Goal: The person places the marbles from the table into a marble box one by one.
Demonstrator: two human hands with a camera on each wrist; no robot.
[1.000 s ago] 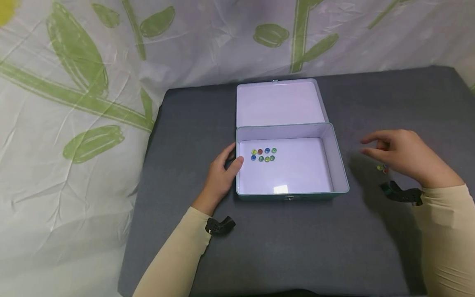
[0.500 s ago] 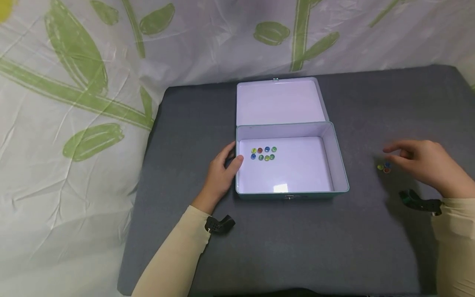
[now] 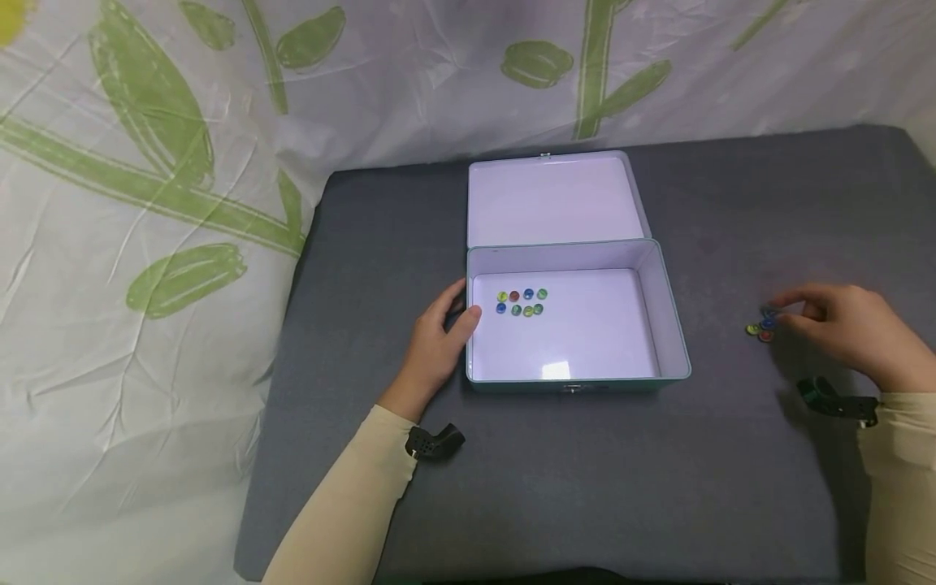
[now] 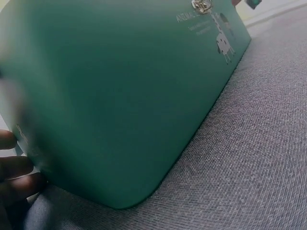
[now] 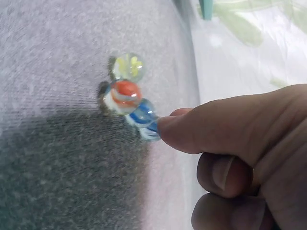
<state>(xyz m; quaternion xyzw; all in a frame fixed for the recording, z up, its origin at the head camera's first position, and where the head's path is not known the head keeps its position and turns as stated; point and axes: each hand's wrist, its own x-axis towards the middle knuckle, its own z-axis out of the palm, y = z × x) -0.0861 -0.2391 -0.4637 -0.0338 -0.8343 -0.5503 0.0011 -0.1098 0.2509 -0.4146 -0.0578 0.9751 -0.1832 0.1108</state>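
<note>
A green tin box point(image 3: 578, 382) with a white inside lies with its lid point(image 3: 552, 203) folded back. My left hand point(image 3: 431, 345) grips its left wall, thumb over the rim and fingers outside. Several glass marbles point(image 3: 529, 294) sit in two rows on the box floor, toward the back left. Right of the box, my right hand point(image 3: 851, 329) pinches a blue marble point(image 5: 151, 132) between thumb and forefinger at the cloth. Touching or close beside it are another blue marble point(image 5: 142, 112), an orange-red swirled marble point(image 5: 125, 96) and a yellow one point(image 5: 128, 66).
Dark grey cloth covers the table point(image 3: 621, 479). Behind and to the left hangs a white sheet point(image 3: 409, 89) with green leaf prints. A black wrist camera point(image 3: 435, 443) sits on the left wrist, another point(image 3: 834, 402) on the right.
My right hand has moved rightward from near the box to the loose marbles, and its fingertips have closed on a blue one. The left hand and the box stay in place.
</note>
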